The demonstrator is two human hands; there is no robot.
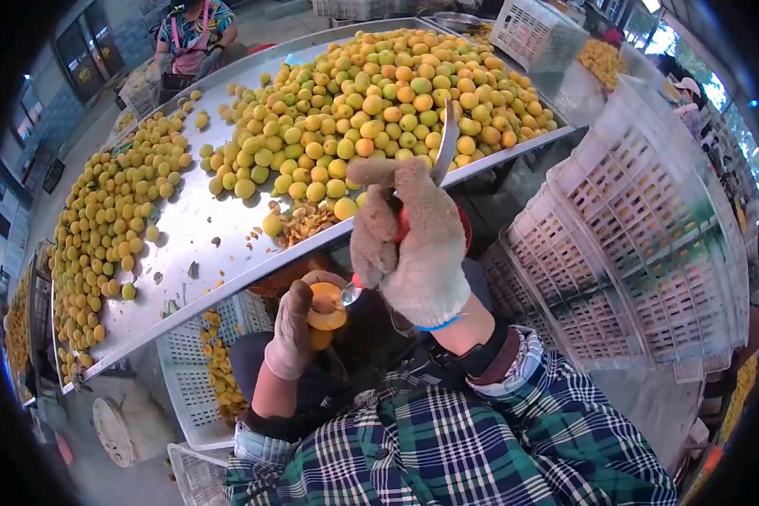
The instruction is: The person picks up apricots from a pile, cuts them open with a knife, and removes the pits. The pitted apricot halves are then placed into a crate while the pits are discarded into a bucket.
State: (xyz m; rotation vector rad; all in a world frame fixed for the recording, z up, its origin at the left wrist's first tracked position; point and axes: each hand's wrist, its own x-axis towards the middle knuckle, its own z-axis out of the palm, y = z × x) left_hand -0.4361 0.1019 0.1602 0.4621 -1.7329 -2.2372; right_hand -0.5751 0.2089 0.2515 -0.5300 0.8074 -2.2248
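My left hand, in a soiled cloth glove, grips a cut-open apricot with its hollow facing up. My right hand, gloved too, is closed around a curved knife whose blade points up and away from me. From the same hand a small metal scoop with a red end sticks out toward the left, its tip at the apricot's edge. Past the hands, a large heap of whole apricots lies on a metal table. Fruit scraps sit at its near edge.
Stacked white plastic crates rise at my right. Below the table, a white crate holds cut fruit, beside a white bucket. A second band of apricots lines the table's left side. A person sits across it.
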